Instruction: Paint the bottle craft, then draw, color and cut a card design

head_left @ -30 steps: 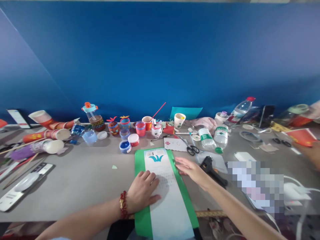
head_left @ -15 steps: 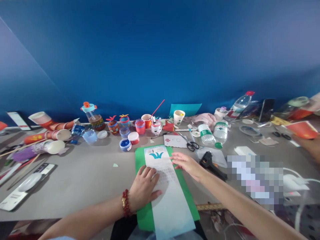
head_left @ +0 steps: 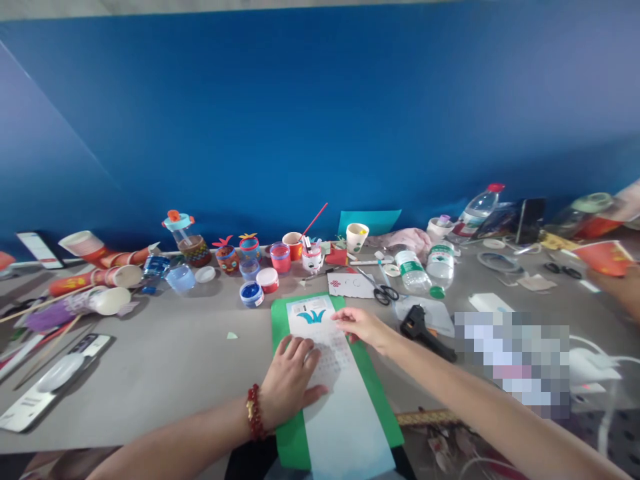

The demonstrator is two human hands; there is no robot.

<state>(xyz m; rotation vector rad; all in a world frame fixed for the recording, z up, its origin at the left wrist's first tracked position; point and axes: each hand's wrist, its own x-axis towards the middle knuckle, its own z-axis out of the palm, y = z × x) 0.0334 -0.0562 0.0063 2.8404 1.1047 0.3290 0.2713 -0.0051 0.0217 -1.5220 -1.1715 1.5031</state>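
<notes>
A long white-and-pale-blue printed sheet (head_left: 345,413) lies over a green sheet (head_left: 290,450), hanging past the table's front edge. Near its top sits a blue leaf-shaped paper cutout (head_left: 312,317). My left hand (head_left: 293,373), with a red bead bracelet (head_left: 254,413) at the wrist, rests flat on the sheets, fingers spread. Just right of the cutout, my right hand (head_left: 360,325) has its loosely bent fingertips at the printed sheet's right edge. Nothing shows clearly between them; whether they touch the paper, I cannot tell.
Behind the sheets lie scissors (head_left: 385,293) and a white card (head_left: 350,285). A black glue gun (head_left: 425,332) is right of my hand. Paint jars (head_left: 251,293), decorated cups (head_left: 227,259) and bottles (head_left: 413,270) line the back. Another person's hand (head_left: 617,290) shows at far right.
My right hand has shifted slightly left and its fingers have drawn together at the sheet's edge. My left hand stays on the paper. The view has tilted a little.
</notes>
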